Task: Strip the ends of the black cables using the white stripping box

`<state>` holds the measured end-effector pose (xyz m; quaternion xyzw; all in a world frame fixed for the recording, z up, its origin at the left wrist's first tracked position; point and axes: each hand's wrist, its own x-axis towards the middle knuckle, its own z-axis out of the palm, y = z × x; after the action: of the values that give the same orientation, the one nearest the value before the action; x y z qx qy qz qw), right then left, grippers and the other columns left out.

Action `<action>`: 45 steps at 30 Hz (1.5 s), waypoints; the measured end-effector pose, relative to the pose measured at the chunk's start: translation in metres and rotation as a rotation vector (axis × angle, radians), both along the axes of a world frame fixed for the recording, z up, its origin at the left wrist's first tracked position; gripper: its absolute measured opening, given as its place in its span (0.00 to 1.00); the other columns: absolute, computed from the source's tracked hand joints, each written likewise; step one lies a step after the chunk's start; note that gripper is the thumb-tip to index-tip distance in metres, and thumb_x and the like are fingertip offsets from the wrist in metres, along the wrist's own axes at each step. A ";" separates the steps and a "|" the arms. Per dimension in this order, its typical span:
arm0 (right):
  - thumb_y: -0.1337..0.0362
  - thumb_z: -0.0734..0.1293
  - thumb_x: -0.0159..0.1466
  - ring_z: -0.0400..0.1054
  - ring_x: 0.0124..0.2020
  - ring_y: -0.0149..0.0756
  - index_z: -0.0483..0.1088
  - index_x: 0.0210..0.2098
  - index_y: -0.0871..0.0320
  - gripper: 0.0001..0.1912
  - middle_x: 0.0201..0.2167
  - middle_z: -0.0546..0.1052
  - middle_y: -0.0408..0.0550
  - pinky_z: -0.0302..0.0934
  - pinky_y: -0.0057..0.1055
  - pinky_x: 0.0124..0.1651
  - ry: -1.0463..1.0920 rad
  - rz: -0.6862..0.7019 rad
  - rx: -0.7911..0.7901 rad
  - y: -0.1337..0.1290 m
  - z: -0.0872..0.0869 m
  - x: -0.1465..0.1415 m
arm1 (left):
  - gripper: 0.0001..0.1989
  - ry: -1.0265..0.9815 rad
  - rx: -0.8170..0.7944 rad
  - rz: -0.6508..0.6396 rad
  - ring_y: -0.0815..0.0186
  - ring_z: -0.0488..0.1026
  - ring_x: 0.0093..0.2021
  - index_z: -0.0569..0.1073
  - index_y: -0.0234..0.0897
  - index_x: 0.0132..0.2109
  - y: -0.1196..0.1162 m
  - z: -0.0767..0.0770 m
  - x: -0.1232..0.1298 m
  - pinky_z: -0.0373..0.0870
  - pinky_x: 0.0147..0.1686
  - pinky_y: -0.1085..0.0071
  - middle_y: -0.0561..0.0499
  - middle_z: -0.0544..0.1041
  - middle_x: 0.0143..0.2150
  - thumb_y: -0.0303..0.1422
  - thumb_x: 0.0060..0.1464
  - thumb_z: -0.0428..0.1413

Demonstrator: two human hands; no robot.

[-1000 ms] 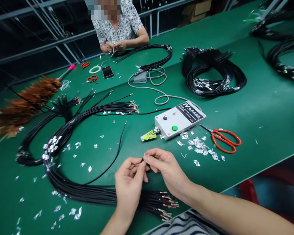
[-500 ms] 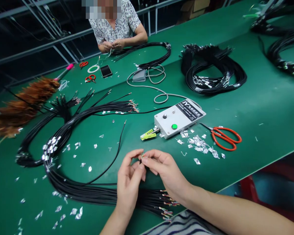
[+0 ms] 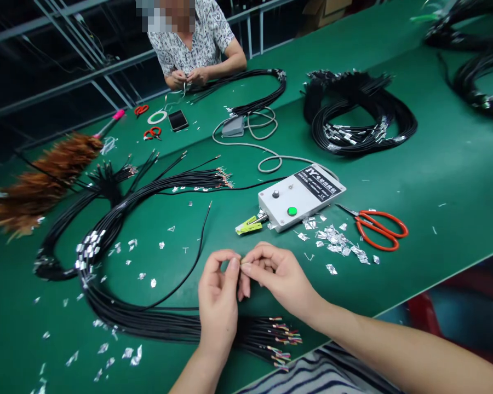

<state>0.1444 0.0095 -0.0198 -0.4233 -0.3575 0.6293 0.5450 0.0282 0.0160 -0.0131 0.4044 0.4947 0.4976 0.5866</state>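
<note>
My left hand (image 3: 222, 290) and my right hand (image 3: 273, 273) meet fingertip to fingertip above the green table, both closed in a pinch. Between them is the end of a black cable, mostly hidden by the fingers. Below my hands runs a bundle of black cables (image 3: 148, 324), its stripped ends showing coloured wires at the right. Just beyond them lies a grey control box (image 3: 299, 197) with a green button and a yellow-green clip (image 3: 250, 225) at its left end.
Red-handled scissors (image 3: 380, 230) lie right of the box beside foil scraps (image 3: 334, 241). Coiled black cables (image 3: 361, 145) are farther back. A brown feather duster (image 3: 53, 169) is at the left. Across the table (image 3: 447, 180) a person (image 3: 193, 49) handles a white strand.
My fingertips have drawn closer together, and the cable end between them now shows less. The view has shifted slightly.
</note>
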 end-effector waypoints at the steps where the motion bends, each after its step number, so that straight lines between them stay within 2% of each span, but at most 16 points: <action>1: 0.55 0.71 0.59 0.67 0.23 0.30 0.72 0.28 0.57 0.12 0.21 0.71 0.39 0.60 0.30 0.29 -0.068 -0.039 0.036 0.000 -0.001 0.000 | 0.10 0.005 0.009 0.015 0.78 0.62 0.20 0.73 0.37 0.37 -0.001 0.000 0.000 0.60 0.20 0.80 0.56 0.70 0.30 0.39 0.56 0.61; 4: 0.59 0.71 0.58 0.64 0.24 0.27 0.75 0.29 0.58 0.08 0.26 0.69 0.40 0.58 0.28 0.29 -0.177 -0.130 0.051 -0.002 -0.005 0.002 | 0.11 -0.007 0.050 0.055 0.79 0.62 0.21 0.71 0.37 0.35 -0.002 0.000 0.001 0.61 0.22 0.80 0.57 0.69 0.31 0.39 0.56 0.62; 8: 0.57 0.74 0.54 0.63 0.23 0.26 0.73 0.35 0.59 0.14 0.25 0.71 0.39 0.55 0.26 0.27 -0.029 -0.038 -0.136 -0.004 -0.008 0.003 | 0.12 -0.047 0.052 0.076 0.79 0.64 0.22 0.70 0.37 0.34 -0.002 0.002 0.001 0.64 0.24 0.79 0.56 0.69 0.35 0.39 0.55 0.63; 11: 0.53 0.76 0.53 0.66 0.24 0.28 0.71 0.34 0.59 0.18 0.22 0.74 0.40 0.57 0.27 0.29 0.101 0.009 -0.191 -0.003 -0.005 -0.003 | 0.11 -0.023 0.049 0.086 0.78 0.64 0.24 0.71 0.37 0.34 -0.003 0.000 0.000 0.65 0.25 0.79 0.56 0.68 0.37 0.39 0.55 0.62; 16: 0.54 0.76 0.52 0.64 0.22 0.28 0.71 0.27 0.59 0.15 0.17 0.73 0.39 0.55 0.27 0.27 0.186 -0.048 -0.191 0.000 0.000 -0.015 | 0.12 0.004 0.042 0.096 0.77 0.63 0.26 0.72 0.37 0.33 -0.004 -0.003 -0.001 0.65 0.26 0.80 0.55 0.68 0.38 0.40 0.54 0.63; 21: 0.56 0.73 0.55 0.59 0.20 0.26 0.73 0.26 0.59 0.12 0.17 0.73 0.40 0.50 0.27 0.25 0.157 -0.056 -0.197 -0.001 0.000 -0.016 | 0.14 -0.101 -0.032 0.103 0.76 0.63 0.26 0.73 0.37 0.33 -0.002 0.000 -0.003 0.64 0.25 0.80 0.55 0.69 0.33 0.42 0.49 0.66; 25: 0.56 0.72 0.54 0.58 0.19 0.26 0.73 0.26 0.59 0.12 0.18 0.73 0.41 0.50 0.26 0.24 0.170 -0.012 -0.206 0.000 -0.002 -0.011 | 0.15 -0.077 -0.122 -0.072 0.75 0.62 0.24 0.76 0.38 0.41 0.003 0.003 -0.006 0.62 0.24 0.79 0.55 0.70 0.29 0.42 0.50 0.65; 27: 0.56 0.72 0.53 0.57 0.19 0.26 0.72 0.26 0.59 0.12 0.18 0.73 0.40 0.50 0.26 0.24 0.160 -0.002 -0.204 0.001 -0.003 -0.008 | 0.14 -0.035 -0.109 -0.139 0.76 0.62 0.23 0.77 0.36 0.39 0.005 0.003 -0.007 0.61 0.23 0.79 0.55 0.70 0.29 0.40 0.49 0.66; 30: 0.54 0.73 0.54 0.58 0.20 0.26 0.71 0.25 0.59 0.14 0.17 0.72 0.40 0.51 0.27 0.25 0.110 0.018 -0.184 0.002 -0.004 -0.003 | 0.12 -0.053 -0.065 -0.095 0.78 0.63 0.22 0.75 0.35 0.33 0.007 0.001 -0.004 0.60 0.22 0.79 0.56 0.70 0.30 0.38 0.48 0.67; 35: 0.51 0.71 0.58 0.63 0.21 0.29 0.69 0.26 0.58 0.17 0.17 0.70 0.39 0.54 0.28 0.27 0.059 0.081 -0.103 0.003 -0.005 0.005 | 0.13 0.003 -0.038 -0.017 0.76 0.65 0.20 0.71 0.36 0.35 0.005 -0.003 0.004 0.63 0.21 0.79 0.58 0.69 0.25 0.41 0.54 0.62; 39: 0.53 0.69 0.61 0.63 0.21 0.28 0.70 0.28 0.58 0.14 0.21 0.68 0.39 0.56 0.28 0.26 -0.115 0.071 -0.002 0.006 -0.010 0.011 | 0.14 0.180 0.038 -0.037 0.74 0.65 0.18 0.68 0.38 0.37 0.001 -0.006 0.003 0.62 0.19 0.78 0.59 0.68 0.22 0.44 0.57 0.58; 42: 0.59 0.66 0.63 0.64 0.25 0.29 0.71 0.29 0.57 0.10 0.28 0.69 0.42 0.59 0.28 0.29 -0.373 0.022 0.105 0.005 -0.016 0.020 | 0.14 0.263 0.034 -0.047 0.74 0.62 0.18 0.68 0.37 0.36 0.001 -0.009 -0.001 0.58 0.19 0.79 0.60 0.65 0.18 0.43 0.57 0.58; 45: 0.64 0.63 0.66 0.67 0.28 0.31 0.72 0.33 0.57 0.07 0.32 0.73 0.44 0.59 0.30 0.33 -0.704 0.033 0.209 0.002 -0.018 0.033 | 0.14 0.243 -0.009 -0.048 0.75 0.60 0.18 0.67 0.36 0.35 0.005 -0.011 -0.004 0.56 0.19 0.80 0.61 0.63 0.16 0.43 0.56 0.58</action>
<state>0.1776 0.0120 -0.0373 -0.5500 -0.5923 0.4139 0.4187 0.0243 0.0210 -0.0239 0.4706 0.5547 0.4285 0.5359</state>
